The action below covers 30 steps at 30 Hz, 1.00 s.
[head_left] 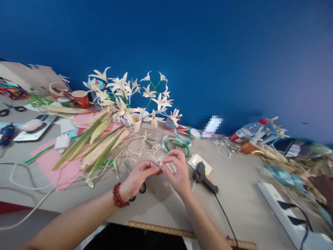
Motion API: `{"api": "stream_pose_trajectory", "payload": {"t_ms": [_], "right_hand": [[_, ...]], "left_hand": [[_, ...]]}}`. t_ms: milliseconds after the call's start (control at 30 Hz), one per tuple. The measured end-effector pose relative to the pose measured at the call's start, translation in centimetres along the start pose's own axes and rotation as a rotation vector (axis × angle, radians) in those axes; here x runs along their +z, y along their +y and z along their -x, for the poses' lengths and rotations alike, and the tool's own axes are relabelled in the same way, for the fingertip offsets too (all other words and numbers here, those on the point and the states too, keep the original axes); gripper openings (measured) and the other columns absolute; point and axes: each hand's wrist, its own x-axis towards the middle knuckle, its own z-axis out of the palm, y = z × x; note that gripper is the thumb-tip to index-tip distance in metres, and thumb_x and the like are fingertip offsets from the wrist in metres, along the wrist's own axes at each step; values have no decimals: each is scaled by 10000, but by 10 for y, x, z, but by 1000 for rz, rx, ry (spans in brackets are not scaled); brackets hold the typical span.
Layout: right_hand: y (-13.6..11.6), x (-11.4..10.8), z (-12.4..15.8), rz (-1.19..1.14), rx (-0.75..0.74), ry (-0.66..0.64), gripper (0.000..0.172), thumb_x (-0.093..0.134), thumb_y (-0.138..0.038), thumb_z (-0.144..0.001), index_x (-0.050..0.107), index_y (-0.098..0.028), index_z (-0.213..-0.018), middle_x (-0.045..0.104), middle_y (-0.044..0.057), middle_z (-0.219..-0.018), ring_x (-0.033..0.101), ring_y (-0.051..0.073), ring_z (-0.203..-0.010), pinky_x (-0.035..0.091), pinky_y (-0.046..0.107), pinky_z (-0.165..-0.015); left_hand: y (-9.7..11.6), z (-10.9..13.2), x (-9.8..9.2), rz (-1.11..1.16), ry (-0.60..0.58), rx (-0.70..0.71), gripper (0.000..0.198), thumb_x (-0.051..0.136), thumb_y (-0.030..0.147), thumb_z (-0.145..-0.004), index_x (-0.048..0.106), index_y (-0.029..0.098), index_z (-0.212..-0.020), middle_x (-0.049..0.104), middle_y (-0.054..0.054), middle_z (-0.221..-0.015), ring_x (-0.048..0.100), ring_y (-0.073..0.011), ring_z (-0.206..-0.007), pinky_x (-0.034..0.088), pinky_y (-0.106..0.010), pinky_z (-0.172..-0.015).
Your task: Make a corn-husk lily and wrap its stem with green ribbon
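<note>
My left hand (142, 175), with a red bead bracelet (120, 195) at its wrist, has thumb and forefinger pinched together. Facing it, my right hand (179, 170) pinches too, its other fingers curled loosely. Between the fingertips is a small pale piece of husk (159, 163), mostly covered, so its shape is unclear. A pair of scissors (142, 188) lies partly hidden beneath my left hand. Just right of my right hand rests a black glue gun (204, 177), by a white card (199, 162). Thin husk strips (139, 151) are scattered beyond my left hand.
Corn husks (100, 146) lie over pink paper (47, 163) at left. Pale husk flowers (122, 85) on green stems stand in cups at the back. Ribbon rolls (178, 142) sit beyond my hands. A bottle (247, 130) and a power strip (279, 213) are at right.
</note>
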Motion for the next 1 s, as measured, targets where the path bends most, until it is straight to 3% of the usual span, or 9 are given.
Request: {"api": "stream_pose_trajectory", "payload": {"t_ms": [500,767,1000], "right_hand": [[-7,5,-1,57,-28,62,13,634,-219,-856,631,-228,-848,513,69,-1025,535,237,-1017,446,427,-901],[-8,-2,12,7,-61,243,73,656,-169,-822,632,-228,-858,528,64,-965,564,234,-927,475,411,-820],[-11,3,12,-140,-32,103,68,647,-161,-842,629,-227,-841,604,30,-805,586,205,-803,479,353,-718]], "left_hand": [[3,0,2,7,7,-4,130,752,253,-749,681,165,-684,701,-10,-722,605,-135,-737,436,-237,-754],[5,2,2,-14,14,46,141,755,277,-756,681,163,-719,694,-13,-734,620,-147,-757,455,-271,-809],[4,4,3,-6,38,79,173,794,277,-715,655,174,-723,673,15,-719,612,-137,-740,460,-255,-761]]}}
